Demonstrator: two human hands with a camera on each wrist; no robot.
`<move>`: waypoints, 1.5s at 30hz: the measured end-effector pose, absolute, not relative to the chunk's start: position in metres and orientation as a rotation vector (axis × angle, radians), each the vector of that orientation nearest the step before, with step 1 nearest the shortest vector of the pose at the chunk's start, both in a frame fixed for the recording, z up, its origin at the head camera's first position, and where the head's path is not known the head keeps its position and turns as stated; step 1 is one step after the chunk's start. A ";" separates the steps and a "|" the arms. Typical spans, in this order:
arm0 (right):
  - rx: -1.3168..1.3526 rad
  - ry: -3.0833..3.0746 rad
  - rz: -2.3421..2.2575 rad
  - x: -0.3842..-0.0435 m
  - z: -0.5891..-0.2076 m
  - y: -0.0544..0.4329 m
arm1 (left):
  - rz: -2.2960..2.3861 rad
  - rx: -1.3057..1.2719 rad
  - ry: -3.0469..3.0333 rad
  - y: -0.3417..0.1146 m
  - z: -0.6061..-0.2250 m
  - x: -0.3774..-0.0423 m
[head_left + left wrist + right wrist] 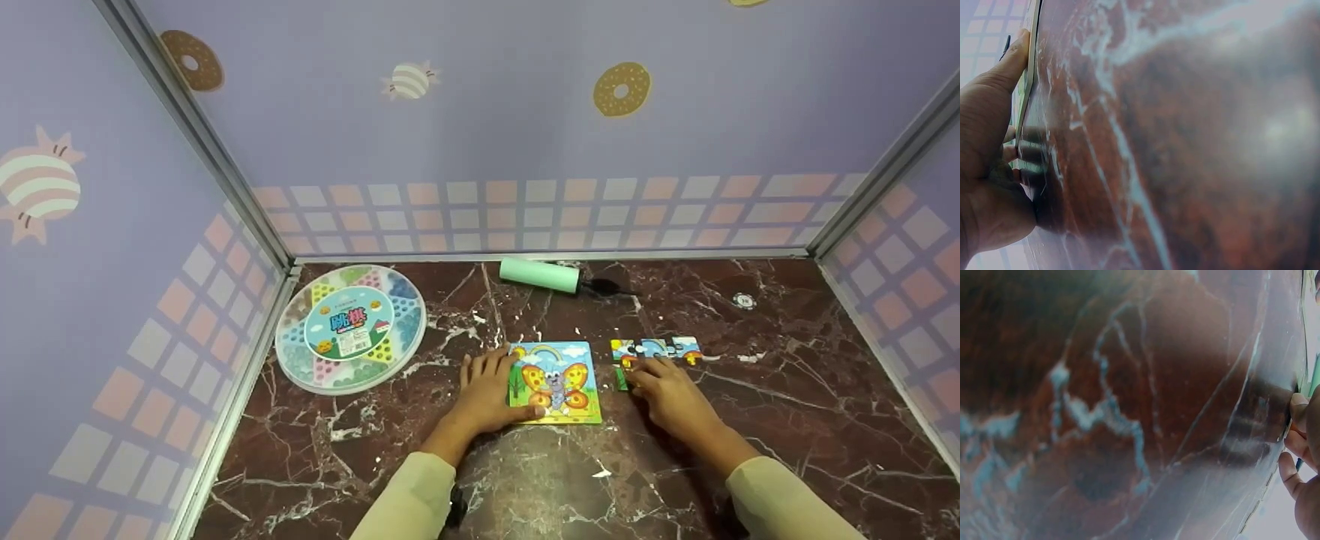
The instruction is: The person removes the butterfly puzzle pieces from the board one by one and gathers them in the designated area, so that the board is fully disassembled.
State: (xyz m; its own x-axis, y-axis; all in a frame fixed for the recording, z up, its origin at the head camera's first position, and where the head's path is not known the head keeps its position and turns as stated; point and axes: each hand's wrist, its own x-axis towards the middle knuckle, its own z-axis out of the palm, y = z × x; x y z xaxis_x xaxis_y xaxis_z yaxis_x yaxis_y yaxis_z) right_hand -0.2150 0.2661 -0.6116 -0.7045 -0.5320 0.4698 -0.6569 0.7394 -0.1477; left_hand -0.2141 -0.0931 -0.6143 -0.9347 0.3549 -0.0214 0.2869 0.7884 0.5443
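Observation:
A square butterfly puzzle board [559,382] lies flat on the dark marble table [787,405]. My left hand [486,390] rests against its left edge, fingers spread flat and the thumb lying on the board's near corner. In the left wrist view the thumb [1013,62] presses along the board's thin edge [1027,84]. A short row of joined puzzle pieces [660,347] lies just right of the board. My right hand [669,394] lies over the near pieces with its fingertips on them. The right wrist view shows only fingertips [1299,408] touching the table beside a piece's edge.
A round clear Chinese checkers box [351,328] sits at the left by the wall. A mint-green roller [540,274] with a black handle lies at the back, and a small white disc [743,301] at the back right. Patterned walls close three sides.

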 end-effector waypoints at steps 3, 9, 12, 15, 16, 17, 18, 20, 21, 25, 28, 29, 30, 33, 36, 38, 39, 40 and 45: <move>0.915 -2.535 0.431 -0.215 -0.612 0.266 | 0.808 0.521 2.864 -0.093 -0.610 -0.212; 0.932 -2.512 0.427 -0.216 -0.612 0.267 | 0.783 0.498 2.848 -0.092 -0.610 -0.213; 0.936 -2.503 0.427 -0.217 -0.613 0.267 | 0.770 0.506 2.854 -0.092 -0.607 -0.212; 0.932 -2.504 0.437 -0.217 -0.613 0.267 | 0.800 0.512 2.844 -0.093 -0.610 -0.212; 0.928 -2.509 0.441 -0.216 -0.613 0.267 | 0.814 0.513 2.839 -0.094 -0.611 -0.213; 0.924 -2.516 0.446 -0.216 -0.613 0.266 | 0.830 0.514 2.834 -0.094 -0.613 -0.213; 0.920 -2.523 0.446 -0.216 -0.613 0.266 | 0.839 0.522 2.838 -0.094 -0.614 -0.213; 0.915 -2.538 0.447 -0.215 -0.612 0.266 | 0.865 0.527 2.836 -0.095 -0.618 -0.213; 0.912 -2.545 0.448 -0.215 -0.612 0.266 | 0.876 0.532 2.838 -0.095 -0.619 -0.213; 0.908 -2.551 0.457 -0.215 -0.611 0.266 | 0.891 0.533 2.840 -0.095 -0.620 -0.213; 0.907 -2.548 0.463 -0.215 -0.611 0.266 | 0.863 0.537 2.846 -0.094 -0.615 -0.212; 0.906 -2.548 0.462 -0.215 -0.611 0.266 | 0.849 0.535 2.846 -0.094 -0.613 -0.212; 0.907 -2.547 0.459 -0.215 -0.610 0.266 | 0.835 0.534 2.847 -0.093 -0.611 -0.212; 0.908 -2.550 0.446 -0.215 -0.610 0.266 | 0.797 0.518 2.849 -0.092 -0.606 -0.211; 0.908 -2.549 0.442 -0.215 -0.609 0.265 | 0.775 0.506 2.849 -0.092 -0.604 -0.210; 0.909 -2.545 0.443 -0.215 -0.609 0.266 | 0.781 0.510 2.855 -0.092 -0.604 -0.210; 0.913 -2.541 0.445 -0.215 -0.609 0.266 | 0.789 0.513 2.857 -0.092 -0.604 -0.210; 0.917 -2.536 0.447 -0.215 -0.609 0.266 | 0.797 0.516 2.856 -0.092 -0.604 -0.210; 0.938 -2.517 0.450 -0.216 -0.610 0.266 | 0.835 0.544 2.862 -0.094 -0.607 -0.211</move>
State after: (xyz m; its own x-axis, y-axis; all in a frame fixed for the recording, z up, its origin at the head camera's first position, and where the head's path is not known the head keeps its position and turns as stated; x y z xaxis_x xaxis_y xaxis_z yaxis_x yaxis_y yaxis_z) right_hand -0.2161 0.2662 -0.6097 -0.6865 -0.5423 0.4843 -0.6765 0.7205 -0.1522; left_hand -0.2108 -0.0935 -0.6073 -0.9296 0.3686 -0.0063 0.3074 0.7844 0.5387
